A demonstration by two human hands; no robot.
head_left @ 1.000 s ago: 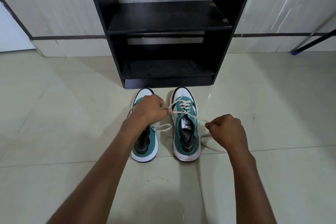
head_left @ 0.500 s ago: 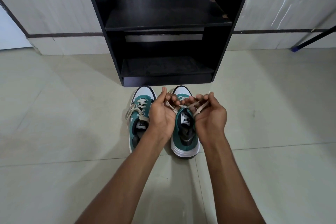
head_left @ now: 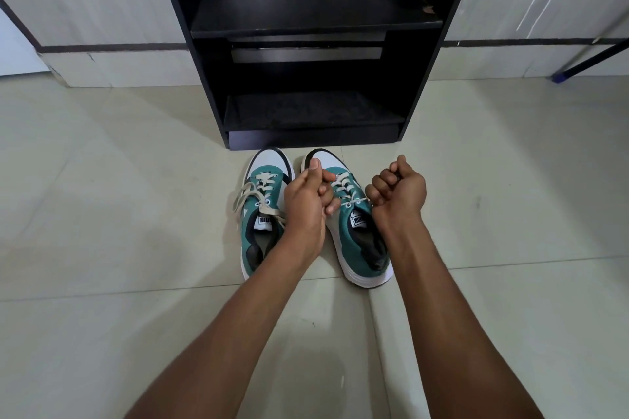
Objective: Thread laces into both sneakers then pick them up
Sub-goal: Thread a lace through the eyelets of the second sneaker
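We pull the right sneaker's lace (head_left: 354,201) taut, left hand (head_left: 308,199) and right hand (head_left: 400,189) fisted on its ends; tongue labels (head_left: 358,221) perhaps read "PUMA", too blurred. Both sneakers sit on floor (head_left: 119,214).

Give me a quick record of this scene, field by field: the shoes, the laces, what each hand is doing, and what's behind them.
left sneaker: green and white, on the floor, laced, lace ends loose
right sneaker: beside it, laced, toe toward the shelf
right sneaker lace: stretched sideways between both hands
left hand: closed grip on one lace end
right hand: fist closed on the other end
black shelf unit: just past the toes, shelves bare
floor: pale tile
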